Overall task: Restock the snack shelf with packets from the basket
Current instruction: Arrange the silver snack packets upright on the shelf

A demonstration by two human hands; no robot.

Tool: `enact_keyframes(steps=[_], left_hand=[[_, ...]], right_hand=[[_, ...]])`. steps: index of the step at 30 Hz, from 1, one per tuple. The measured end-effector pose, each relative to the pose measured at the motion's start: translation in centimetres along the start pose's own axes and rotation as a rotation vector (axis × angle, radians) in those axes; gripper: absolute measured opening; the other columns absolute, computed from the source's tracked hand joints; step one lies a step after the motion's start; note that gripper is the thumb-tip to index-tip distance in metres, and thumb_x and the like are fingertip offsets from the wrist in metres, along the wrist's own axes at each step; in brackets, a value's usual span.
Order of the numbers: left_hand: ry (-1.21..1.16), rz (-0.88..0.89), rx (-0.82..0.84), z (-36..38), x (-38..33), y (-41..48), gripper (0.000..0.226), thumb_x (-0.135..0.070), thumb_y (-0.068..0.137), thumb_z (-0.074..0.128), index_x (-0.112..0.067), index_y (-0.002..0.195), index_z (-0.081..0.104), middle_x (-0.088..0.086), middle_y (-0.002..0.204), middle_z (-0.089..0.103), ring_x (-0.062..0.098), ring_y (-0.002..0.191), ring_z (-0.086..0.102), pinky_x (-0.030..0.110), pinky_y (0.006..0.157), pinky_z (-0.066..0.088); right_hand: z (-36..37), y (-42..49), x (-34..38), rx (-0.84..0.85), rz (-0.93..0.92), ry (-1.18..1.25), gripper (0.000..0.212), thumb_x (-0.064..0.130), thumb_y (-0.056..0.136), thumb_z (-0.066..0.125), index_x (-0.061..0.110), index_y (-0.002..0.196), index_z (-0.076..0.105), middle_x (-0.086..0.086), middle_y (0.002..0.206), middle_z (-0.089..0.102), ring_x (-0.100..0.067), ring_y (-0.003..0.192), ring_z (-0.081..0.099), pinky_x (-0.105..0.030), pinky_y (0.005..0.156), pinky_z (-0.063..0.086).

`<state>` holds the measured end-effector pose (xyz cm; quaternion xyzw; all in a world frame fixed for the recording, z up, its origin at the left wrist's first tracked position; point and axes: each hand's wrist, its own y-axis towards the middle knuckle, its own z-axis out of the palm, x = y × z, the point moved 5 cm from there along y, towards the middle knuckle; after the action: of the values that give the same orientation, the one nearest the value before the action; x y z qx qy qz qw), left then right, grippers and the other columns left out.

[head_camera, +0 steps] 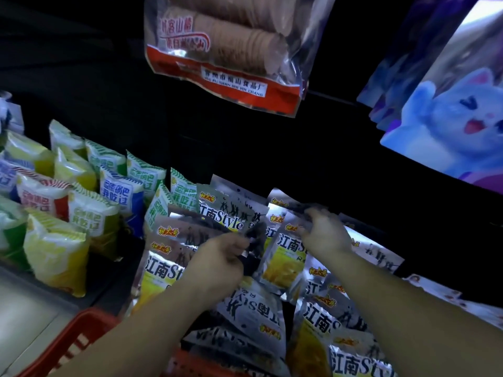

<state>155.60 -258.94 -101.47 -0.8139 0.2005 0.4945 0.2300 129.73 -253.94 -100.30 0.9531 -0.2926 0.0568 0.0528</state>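
Mid-shelf, left hand (217, 258) and right hand (325, 232) apart, each pinching silver-and-yellow foil snack packet (284, 263), grip blurred. Shelf row already well filled. Red plastic basket (79, 338) at 7 o'clock; more packets lie at 6 o'clock, so likely past halfway.

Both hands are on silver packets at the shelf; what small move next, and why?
Probably lower the silver yellow-windowed packet into the row: the right hand pinches its top corner, the left hand holds its edge, and it sits tilted.
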Motion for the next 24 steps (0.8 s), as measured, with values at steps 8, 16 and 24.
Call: enact_keyframes(steps=[8,16,24], left_hand=[[0.037,-0.001,-0.027,-0.9,-0.9,0.0,0.035,-0.002,0.094,0.053,-0.029,0.109,0.069,-0.009,0.109,0.07,0.012,0.085,0.065,0.016,0.062,0.05],[-0.049,0.134,-0.057,-4.1,-6.9,-5.4,0.038,-0.01,0.097,0.061,-0.04,0.119,0.057,-0.007,0.105,0.067,0.016,0.099,0.067,0.036,0.084,0.056],[-0.115,0.325,-0.041,-8.3,-14.8,-15.5,0.021,-0.003,0.094,0.069,-0.014,0.092,0.051,-0.021,0.116,0.056,0.004,0.1,0.058,0.02,0.075,0.052]], right_hand=[[-2.8,0.0,0.8,-0.24,-0.1,0.027,0.006,0.021,0.095,0.068,0.02,0.093,0.073,-0.007,0.11,0.062,-0.035,0.106,0.053,-0.042,0.089,0.04],[-12.2,-6.0,6.0,-0.081,-0.371,0.341,0.018,0.022,0.097,0.068,0.035,0.093,0.055,0.008,0.092,0.065,-0.021,0.082,0.061,-0.044,0.067,0.053],[-24.3,-17.0,11.7,-0.047,-0.566,0.647,0.039,0.001,0.09,0.074,0.023,0.077,0.045,0.003,0.066,0.048,0.004,0.06,0.053,-0.019,0.058,0.042]])
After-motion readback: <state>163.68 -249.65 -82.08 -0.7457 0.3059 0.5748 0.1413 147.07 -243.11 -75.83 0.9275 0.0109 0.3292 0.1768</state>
